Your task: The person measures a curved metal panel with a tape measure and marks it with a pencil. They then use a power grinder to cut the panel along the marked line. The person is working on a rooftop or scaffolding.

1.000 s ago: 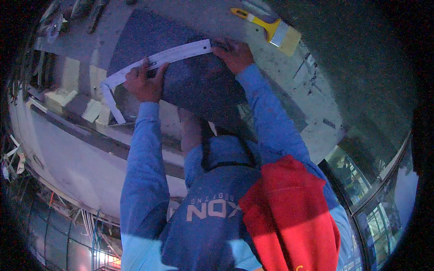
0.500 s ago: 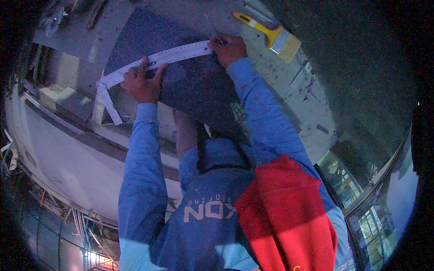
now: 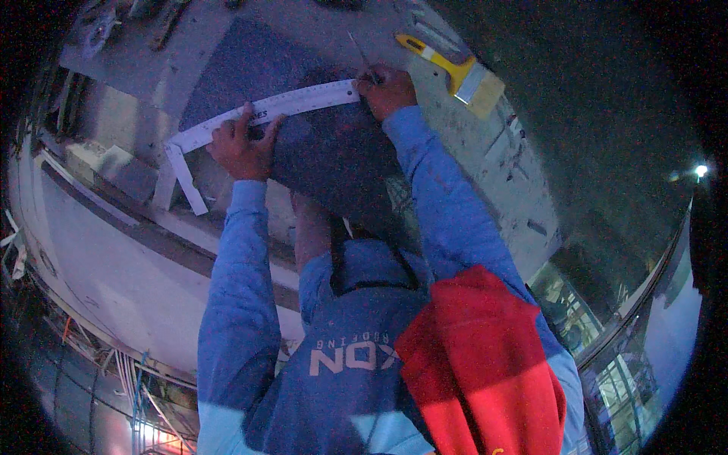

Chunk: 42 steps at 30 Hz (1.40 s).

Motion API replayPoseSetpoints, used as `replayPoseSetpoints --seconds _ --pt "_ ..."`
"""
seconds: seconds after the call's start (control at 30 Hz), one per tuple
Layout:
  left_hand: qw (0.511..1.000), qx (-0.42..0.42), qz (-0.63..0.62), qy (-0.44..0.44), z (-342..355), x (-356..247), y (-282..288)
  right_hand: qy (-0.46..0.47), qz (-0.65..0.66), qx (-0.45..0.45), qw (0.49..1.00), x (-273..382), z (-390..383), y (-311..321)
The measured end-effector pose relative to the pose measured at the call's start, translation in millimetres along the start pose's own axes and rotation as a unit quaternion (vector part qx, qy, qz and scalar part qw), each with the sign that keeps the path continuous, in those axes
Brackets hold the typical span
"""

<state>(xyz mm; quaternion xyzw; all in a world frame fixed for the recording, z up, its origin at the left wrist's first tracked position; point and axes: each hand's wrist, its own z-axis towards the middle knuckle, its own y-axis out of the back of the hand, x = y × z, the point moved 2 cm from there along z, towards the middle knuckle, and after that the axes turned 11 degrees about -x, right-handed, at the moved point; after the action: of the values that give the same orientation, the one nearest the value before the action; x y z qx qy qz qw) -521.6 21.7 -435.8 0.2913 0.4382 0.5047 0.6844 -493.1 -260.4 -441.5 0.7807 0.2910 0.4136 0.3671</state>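
A white folding rule (image 3: 303, 98) lies slantwise across a dark, flat sheet (image 3: 334, 148), its short end segment bent down at the left joint. My left hand (image 3: 244, 150) grips the rule's middle part, with fingers over the far edge and the thumb at the near edge. At the rule's right end, my right hand (image 3: 390, 95) is closed around a thin, pointed tool (image 3: 359, 50) whose tip sticks out up and to the left. The kind of tool cannot be made out in the dim light. Fingers of that hand also touch the rule's end.
A wide paintbrush (image 3: 449, 70) with a yellow handle lies right of the sheet on a dusty grey surface (image 3: 523, 182) with small scraps. Left of the sheet stands a light block (image 3: 117, 171) beside a long pale ledge (image 3: 129, 258). A roll of tape (image 3: 98, 34) sits far left.
The whole view has shifted slightly, so the sheet, rule and hands appear a little lower. Both hands keep their places on the rule, and the tool stays in my right hand.
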Motion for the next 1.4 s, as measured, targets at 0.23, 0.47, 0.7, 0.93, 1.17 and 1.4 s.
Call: replayPoseSetpoints --seconds 0.23,0.47,0.7,0.93,1.17,1.4 --pt "0.999 -0.009 0.002 0.032 -5 11 7 0.063 0.068 -0.031 0.995 -11 14 -11" --pt "0.955 -0.109 0.137 0.241 6 105 47 0.116 0.067 -0.064 0.989 0 9 0" --pt "0.929 0.068 -0.075 0.357 28 129 59 0.071 -0.025 -0.037 0.996 9 4 15" --pt "0.924 0.052 -0.078 0.370 29 128 53 0.040 0.099 -0.027 0.994 3 5 12" --pt "0.996 -0.018 0.074 0.049 36 40 67 0.088 0.075 -0.012 0.993 -16 16 4" --pt "0.928 0.309 0.046 0.203 57 -12 35 0.029 0.063 0.006 0.998 -22 24 2"
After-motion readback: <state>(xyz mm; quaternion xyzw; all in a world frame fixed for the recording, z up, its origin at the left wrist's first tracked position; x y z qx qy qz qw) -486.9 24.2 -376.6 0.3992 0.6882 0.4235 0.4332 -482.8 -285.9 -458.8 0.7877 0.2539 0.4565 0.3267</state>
